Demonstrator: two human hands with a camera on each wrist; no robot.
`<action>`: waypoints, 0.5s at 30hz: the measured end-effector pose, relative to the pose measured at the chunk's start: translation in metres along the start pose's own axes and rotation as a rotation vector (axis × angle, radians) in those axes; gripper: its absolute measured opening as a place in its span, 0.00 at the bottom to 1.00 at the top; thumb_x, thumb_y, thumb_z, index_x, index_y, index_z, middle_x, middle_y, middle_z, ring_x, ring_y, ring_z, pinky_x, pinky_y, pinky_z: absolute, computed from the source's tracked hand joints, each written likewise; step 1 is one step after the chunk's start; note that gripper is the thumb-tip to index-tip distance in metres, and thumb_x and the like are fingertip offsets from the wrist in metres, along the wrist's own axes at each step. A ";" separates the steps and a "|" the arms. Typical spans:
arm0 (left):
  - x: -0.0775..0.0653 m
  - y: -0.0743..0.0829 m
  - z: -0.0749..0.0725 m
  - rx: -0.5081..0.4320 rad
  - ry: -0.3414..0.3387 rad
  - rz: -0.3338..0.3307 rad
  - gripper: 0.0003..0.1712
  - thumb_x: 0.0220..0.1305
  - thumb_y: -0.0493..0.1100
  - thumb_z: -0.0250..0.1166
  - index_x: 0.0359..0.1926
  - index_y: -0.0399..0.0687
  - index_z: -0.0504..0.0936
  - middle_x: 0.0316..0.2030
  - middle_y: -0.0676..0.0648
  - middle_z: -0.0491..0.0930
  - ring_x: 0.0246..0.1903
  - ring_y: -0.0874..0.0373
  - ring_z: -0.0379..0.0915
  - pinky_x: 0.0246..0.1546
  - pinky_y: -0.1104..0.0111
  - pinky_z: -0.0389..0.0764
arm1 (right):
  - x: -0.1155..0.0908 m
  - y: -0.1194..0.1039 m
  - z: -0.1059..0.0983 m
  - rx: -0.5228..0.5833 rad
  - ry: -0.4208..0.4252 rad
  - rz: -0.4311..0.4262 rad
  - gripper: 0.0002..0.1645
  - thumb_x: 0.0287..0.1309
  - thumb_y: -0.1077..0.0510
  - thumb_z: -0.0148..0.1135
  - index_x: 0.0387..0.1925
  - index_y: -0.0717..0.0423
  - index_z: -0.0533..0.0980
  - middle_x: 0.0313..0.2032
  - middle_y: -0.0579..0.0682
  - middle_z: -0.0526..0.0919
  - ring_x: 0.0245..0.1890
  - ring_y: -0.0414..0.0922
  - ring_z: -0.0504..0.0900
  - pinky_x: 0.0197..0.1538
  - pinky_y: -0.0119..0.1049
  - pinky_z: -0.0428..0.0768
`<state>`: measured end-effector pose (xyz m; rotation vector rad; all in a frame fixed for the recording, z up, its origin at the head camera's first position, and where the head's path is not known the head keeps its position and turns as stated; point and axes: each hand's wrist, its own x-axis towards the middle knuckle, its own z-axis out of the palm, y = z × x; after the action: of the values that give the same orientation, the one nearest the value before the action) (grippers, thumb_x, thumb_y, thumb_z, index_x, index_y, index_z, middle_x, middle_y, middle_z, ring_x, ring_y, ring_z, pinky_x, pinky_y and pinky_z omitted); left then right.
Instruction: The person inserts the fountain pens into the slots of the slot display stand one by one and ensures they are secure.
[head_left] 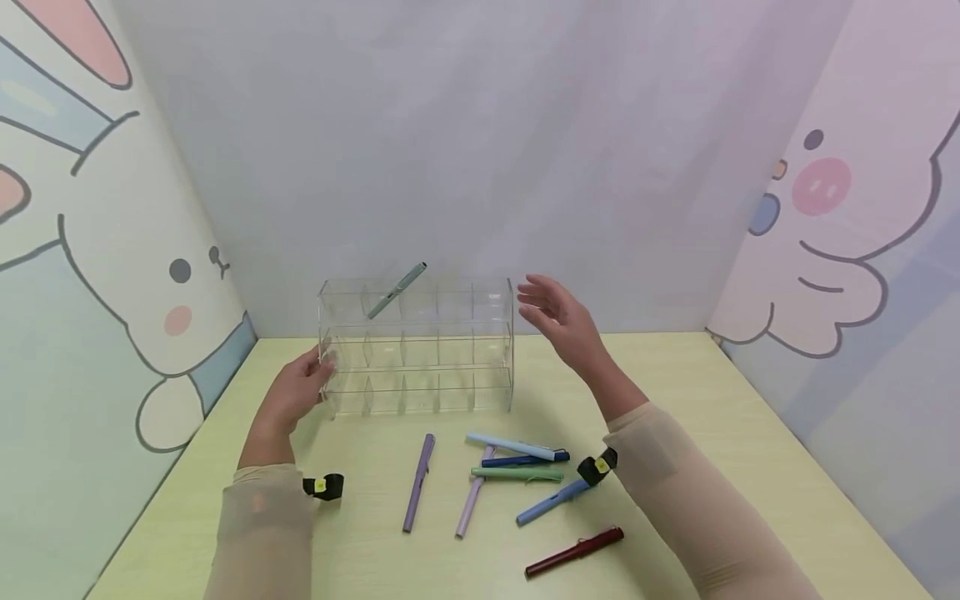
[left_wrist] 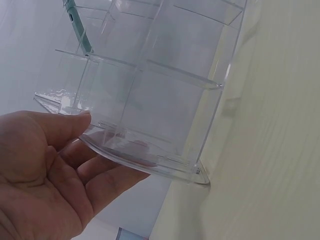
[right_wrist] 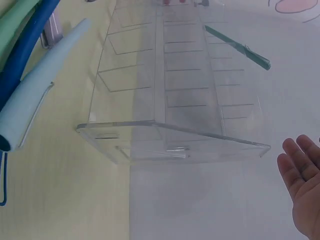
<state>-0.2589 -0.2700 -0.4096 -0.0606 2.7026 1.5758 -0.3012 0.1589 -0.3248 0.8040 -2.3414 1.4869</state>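
Observation:
A clear tiered plastic rack (head_left: 420,354) with small compartments stands at the back of the table. My left hand (head_left: 298,385) grips its left side panel, thumb on one face and fingers behind it in the left wrist view. My right hand (head_left: 558,321) is just off the rack's upper right end, fingers loosely extended and holding nothing; in the right wrist view the palm (right_wrist: 309,200) shows beside the panel's tip. A grey-green pen (head_left: 397,290) leans slantwise in the top tier, its upper end sticking out above the rack.
In front of the rack lie a purple pen (head_left: 418,483), a dark red pen (head_left: 574,552) and a blue pen (head_left: 553,502). Light blue (head_left: 510,446), dark blue (head_left: 551,457), green (head_left: 517,474) and lavender (head_left: 470,506) pens overlap in a pile. A grey curtain (head_left: 480,167) hangs behind.

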 end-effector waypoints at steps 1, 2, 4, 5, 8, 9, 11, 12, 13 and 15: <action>0.000 0.000 0.000 -0.001 -0.002 0.000 0.34 0.79 0.51 0.45 0.78 0.50 0.46 0.71 0.32 0.59 0.69 0.35 0.58 0.61 0.43 0.73 | -0.005 -0.002 -0.001 0.005 0.000 -0.001 0.31 0.69 0.54 0.58 0.71 0.47 0.63 0.64 0.55 0.75 0.63 0.50 0.76 0.65 0.50 0.75; -0.001 0.000 0.000 0.000 -0.003 0.000 0.34 0.79 0.51 0.45 0.78 0.50 0.46 0.71 0.32 0.59 0.69 0.34 0.58 0.61 0.43 0.73 | -0.009 -0.003 -0.002 0.012 0.000 -0.006 0.31 0.69 0.56 0.58 0.71 0.50 0.63 0.64 0.56 0.75 0.63 0.51 0.75 0.65 0.49 0.75; -0.001 0.000 0.000 0.000 -0.006 0.001 0.34 0.79 0.51 0.44 0.78 0.50 0.45 0.71 0.32 0.59 0.69 0.34 0.57 0.61 0.42 0.73 | -0.017 -0.004 -0.004 0.025 0.001 -0.018 0.31 0.69 0.59 0.58 0.71 0.52 0.63 0.64 0.58 0.74 0.63 0.53 0.75 0.64 0.44 0.76; -0.001 0.000 -0.001 0.000 -0.008 0.002 0.34 0.79 0.51 0.44 0.78 0.50 0.45 0.71 0.32 0.59 0.69 0.34 0.57 0.61 0.42 0.73 | -0.020 -0.001 -0.005 0.036 0.003 -0.023 0.31 0.69 0.60 0.58 0.70 0.52 0.63 0.64 0.59 0.74 0.63 0.53 0.75 0.64 0.40 0.77; -0.001 -0.001 -0.001 -0.001 -0.013 0.002 0.35 0.79 0.53 0.44 0.78 0.51 0.45 0.72 0.33 0.58 0.70 0.34 0.57 0.61 0.43 0.73 | -0.032 0.006 -0.009 0.074 0.009 -0.039 0.31 0.68 0.61 0.59 0.70 0.52 0.65 0.64 0.60 0.74 0.63 0.52 0.75 0.61 0.28 0.77; 0.000 -0.001 -0.001 -0.003 -0.014 0.001 0.35 0.79 0.54 0.44 0.78 0.52 0.45 0.72 0.33 0.58 0.70 0.35 0.56 0.62 0.43 0.73 | -0.037 0.008 -0.010 0.085 0.012 -0.041 0.31 0.68 0.61 0.59 0.70 0.51 0.65 0.64 0.59 0.74 0.63 0.52 0.75 0.60 0.25 0.76; 0.000 -0.001 0.000 -0.004 -0.013 -0.001 0.35 0.78 0.54 0.44 0.78 0.51 0.45 0.72 0.33 0.59 0.70 0.35 0.57 0.62 0.43 0.73 | -0.045 0.012 -0.013 0.109 0.015 -0.049 0.30 0.68 0.61 0.59 0.69 0.50 0.65 0.64 0.59 0.74 0.63 0.52 0.75 0.59 0.24 0.76; 0.001 -0.001 0.000 -0.006 -0.011 -0.003 0.35 0.78 0.54 0.44 0.78 0.52 0.45 0.72 0.33 0.59 0.70 0.35 0.57 0.62 0.43 0.73 | -0.049 0.013 -0.014 0.115 0.017 -0.053 0.30 0.68 0.61 0.59 0.69 0.49 0.65 0.64 0.58 0.74 0.63 0.52 0.75 0.60 0.24 0.76; 0.001 -0.001 0.000 -0.006 -0.009 -0.002 0.35 0.78 0.54 0.44 0.78 0.52 0.45 0.72 0.33 0.59 0.70 0.35 0.57 0.62 0.43 0.73 | -0.053 0.014 -0.015 0.122 0.017 -0.056 0.30 0.68 0.61 0.59 0.69 0.49 0.66 0.64 0.57 0.74 0.63 0.52 0.75 0.60 0.25 0.77; 0.001 -0.001 0.000 -0.007 -0.006 -0.004 0.35 0.79 0.53 0.44 0.78 0.51 0.45 0.71 0.33 0.59 0.69 0.35 0.57 0.62 0.43 0.73 | -0.059 0.015 -0.017 0.119 0.017 -0.058 0.30 0.68 0.61 0.59 0.69 0.48 0.66 0.63 0.55 0.75 0.63 0.52 0.76 0.60 0.25 0.77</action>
<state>-0.2603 -0.2705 -0.4102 -0.0608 2.6910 1.5816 -0.2627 0.1974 -0.3573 0.8767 -2.2145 1.6150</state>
